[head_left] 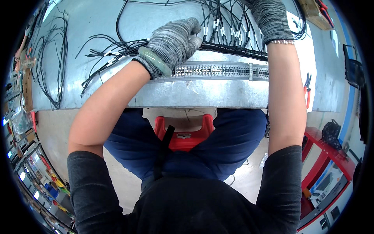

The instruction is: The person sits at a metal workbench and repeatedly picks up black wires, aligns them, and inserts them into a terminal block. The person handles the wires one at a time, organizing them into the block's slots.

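Observation:
My left hand (175,41), in a grey knit glove with a pale green bangle at the wrist, is closed over a black wire harness (233,50). Loose wire ends fan out to the left of it, and the wrapped trunk runs on to the right. Many thin black wires with white marker sleeves (223,33) rise from the trunk between my hands. My right hand (270,19), gloved the same way, reaches to the far edge beside these wires; its fingers are cut off by the picture's top. A grey slotted rail (222,71) lies just nearer than the harness.
The metal table (206,93) has its front edge before my knees. Loose black wires (58,62) lie at the left; red-handled pliers (307,91) lie at the right. A cardboard box (314,13) stands far right. Under the table is a red stool (185,134); a red frame (331,156) stands at right.

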### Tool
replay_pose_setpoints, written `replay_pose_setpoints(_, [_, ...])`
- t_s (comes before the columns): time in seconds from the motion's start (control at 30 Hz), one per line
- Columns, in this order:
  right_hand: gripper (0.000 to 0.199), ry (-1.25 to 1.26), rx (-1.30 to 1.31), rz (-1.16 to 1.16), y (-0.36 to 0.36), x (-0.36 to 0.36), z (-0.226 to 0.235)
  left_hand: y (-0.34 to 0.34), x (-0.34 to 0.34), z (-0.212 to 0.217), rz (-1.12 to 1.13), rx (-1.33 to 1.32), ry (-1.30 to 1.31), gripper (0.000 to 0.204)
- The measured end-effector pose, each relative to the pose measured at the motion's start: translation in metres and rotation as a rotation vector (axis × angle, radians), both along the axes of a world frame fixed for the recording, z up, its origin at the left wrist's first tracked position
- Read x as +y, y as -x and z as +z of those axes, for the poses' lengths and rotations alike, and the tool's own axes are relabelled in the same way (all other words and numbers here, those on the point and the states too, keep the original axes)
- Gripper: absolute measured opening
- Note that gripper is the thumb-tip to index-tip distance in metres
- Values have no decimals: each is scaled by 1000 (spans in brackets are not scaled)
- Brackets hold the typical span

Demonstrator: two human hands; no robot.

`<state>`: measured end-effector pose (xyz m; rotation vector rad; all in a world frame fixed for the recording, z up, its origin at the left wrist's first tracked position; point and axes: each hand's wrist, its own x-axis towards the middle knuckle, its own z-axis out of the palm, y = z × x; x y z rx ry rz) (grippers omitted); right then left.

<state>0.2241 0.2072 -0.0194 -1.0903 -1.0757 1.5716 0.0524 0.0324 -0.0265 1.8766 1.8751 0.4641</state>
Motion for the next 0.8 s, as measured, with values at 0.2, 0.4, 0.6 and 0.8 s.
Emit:
replay_pose_setpoints(0.2, [43,-980,-650,-17,12,-33,53,-4,38,27,110,-295,-330,33])
replay_pose_setpoints(0.4, [38,-768,-541,16,13,-69,94,-38,65,78,1,-721,-303,23])
replay_pose_setpoints(0.6, [39,-676,-626,33,17,-58,94,-3,48,18,50,-82,-47,37])
replay_pose_setpoints(0.8, [40,-354,-318,65,12,-58,68,8,26,-11,48,-95,189,40])
